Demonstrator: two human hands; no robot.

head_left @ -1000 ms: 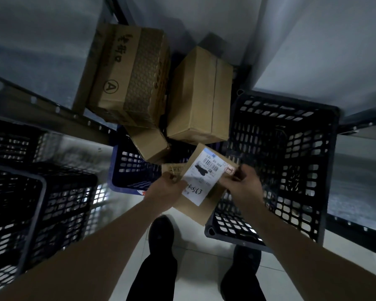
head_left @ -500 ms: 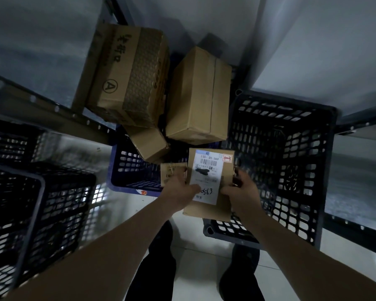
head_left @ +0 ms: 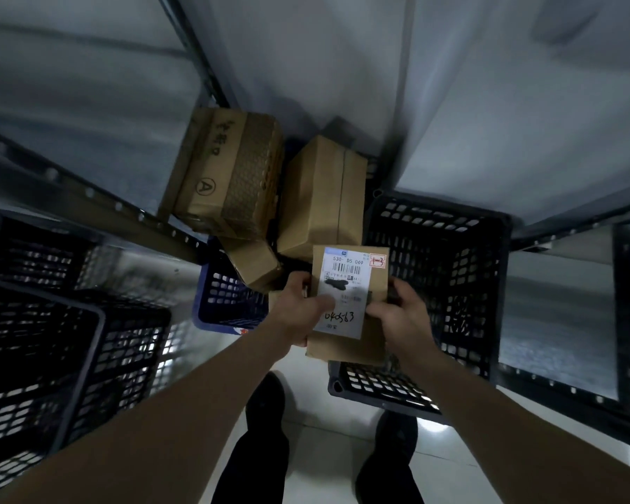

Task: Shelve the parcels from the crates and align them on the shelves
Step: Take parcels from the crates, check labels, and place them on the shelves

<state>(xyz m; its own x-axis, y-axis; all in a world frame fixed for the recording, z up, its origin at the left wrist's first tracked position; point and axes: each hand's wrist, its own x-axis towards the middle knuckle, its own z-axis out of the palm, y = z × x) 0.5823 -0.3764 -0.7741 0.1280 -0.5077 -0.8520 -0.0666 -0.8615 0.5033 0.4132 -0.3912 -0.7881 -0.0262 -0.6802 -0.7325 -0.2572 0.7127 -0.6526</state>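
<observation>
Brown kraft paper wraps the flat parcel point(head_left: 346, 343) that both hands hold in front of the person, above the floor and over the near edge of the black crate point(head_left: 451, 285). The left hand point(head_left: 299, 311) grips the parcel's left edge, its thumb lying across the white shipping label point(head_left: 346, 289), and its fingers also hold a second, smaller brown parcel point(head_left: 275, 298) tucked behind, of which only a corner shows. The right hand point(head_left: 401, 318) grips the right edge, fingers curled round the back and the thumb on the face beside the label. The label faces the camera the right way up, with a barcode, the printed line "530- D5 069", a red stamp at its top right corner and handwritten digits low down.

Beyond the hands, three cardboard boxes stand together: a large box marked with a circled A point(head_left: 222, 176) on the left, a plain taped box point(head_left: 324, 198) just beside it on the right, and a small box point(head_left: 255, 263) below them, tilted over the rim of a blue crate point(head_left: 226, 303). More black crates point(head_left: 51, 340) are stacked at the left. Grey metal shelving point(head_left: 88, 198) runs on both sides, and the person's dark trousers and shoes point(head_left: 266, 401) stand on the pale tiled floor point(head_left: 328, 449).
</observation>
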